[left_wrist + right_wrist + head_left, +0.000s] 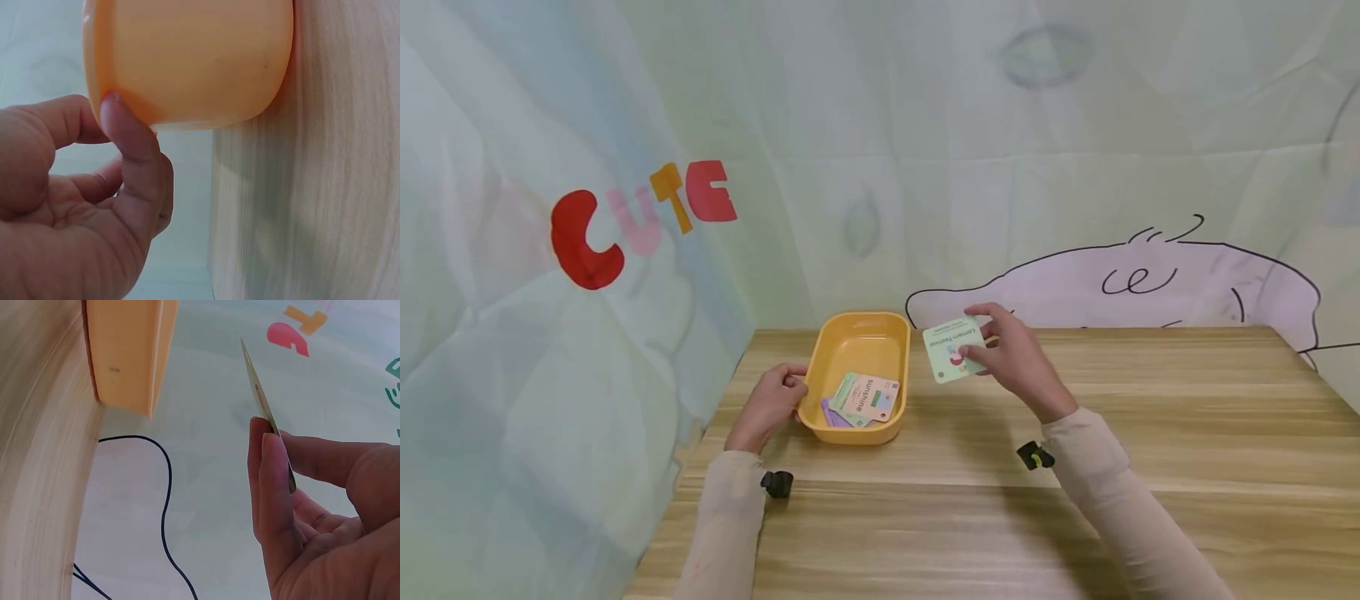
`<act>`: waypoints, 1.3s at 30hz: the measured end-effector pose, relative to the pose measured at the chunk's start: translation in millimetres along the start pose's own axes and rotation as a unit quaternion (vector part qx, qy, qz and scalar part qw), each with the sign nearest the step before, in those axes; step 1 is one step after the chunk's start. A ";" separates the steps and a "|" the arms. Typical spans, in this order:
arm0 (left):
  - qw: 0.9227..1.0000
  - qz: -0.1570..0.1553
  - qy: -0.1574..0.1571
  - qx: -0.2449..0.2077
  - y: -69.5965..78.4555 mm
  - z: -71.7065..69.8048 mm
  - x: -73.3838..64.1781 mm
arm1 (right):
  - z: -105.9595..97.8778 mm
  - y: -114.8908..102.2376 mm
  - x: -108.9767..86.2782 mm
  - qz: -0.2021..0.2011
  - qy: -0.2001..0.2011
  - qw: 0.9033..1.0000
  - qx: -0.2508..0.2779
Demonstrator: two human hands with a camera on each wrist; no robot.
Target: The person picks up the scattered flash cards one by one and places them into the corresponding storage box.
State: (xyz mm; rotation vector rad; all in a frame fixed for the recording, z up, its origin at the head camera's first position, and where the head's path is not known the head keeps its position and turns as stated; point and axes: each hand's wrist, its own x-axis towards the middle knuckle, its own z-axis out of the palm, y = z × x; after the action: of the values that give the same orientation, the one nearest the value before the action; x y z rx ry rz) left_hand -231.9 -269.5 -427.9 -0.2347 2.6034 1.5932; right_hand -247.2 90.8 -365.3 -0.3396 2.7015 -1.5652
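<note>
A yellow plastic tray [859, 327] stands on the table with several small cards in it. On top lies a peach card [874, 397] reading "sunshine"; below it are a green card [844, 388] and a purple card [832, 415], partly covered. My left hand [772, 397] pinches the tray's left rim between thumb and finger, as the left wrist view also shows. Just right of the tray, my right hand [1017, 357] holds up a light green card [952, 348] printed "Lantern Festival". The right wrist view shows this card [262, 394] edge-on between thumb and fingers.
The wooden table [925, 533] reaches back to a hanging pale cloth [850, 108] with "CUTE" lettering and a cartoon outline. The cloth also runs along the table's left side. Each sleeve carries a small black device [777, 483] at the wrist.
</note>
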 end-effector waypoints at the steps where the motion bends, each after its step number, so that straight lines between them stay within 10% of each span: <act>1: 1.000 -0.002 0.001 0.000 0.6 -0.4 0.0 | 1.5 -0.7 0.5 -0.001 0.000 1.000 0.000; 39: 1.000 -0.006 0.003 -0.002 0.7 -0.9 -0.5 | 59.8 -4.7 24.5 0.037 -0.060 0.996 0.049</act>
State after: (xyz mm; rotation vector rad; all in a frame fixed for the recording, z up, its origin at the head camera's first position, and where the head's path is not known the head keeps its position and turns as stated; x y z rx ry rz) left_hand -231.6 -269.9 -426.8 -0.2553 2.5998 1.5957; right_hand -263.8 32.7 -388.7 -0.3163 2.5093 -1.5946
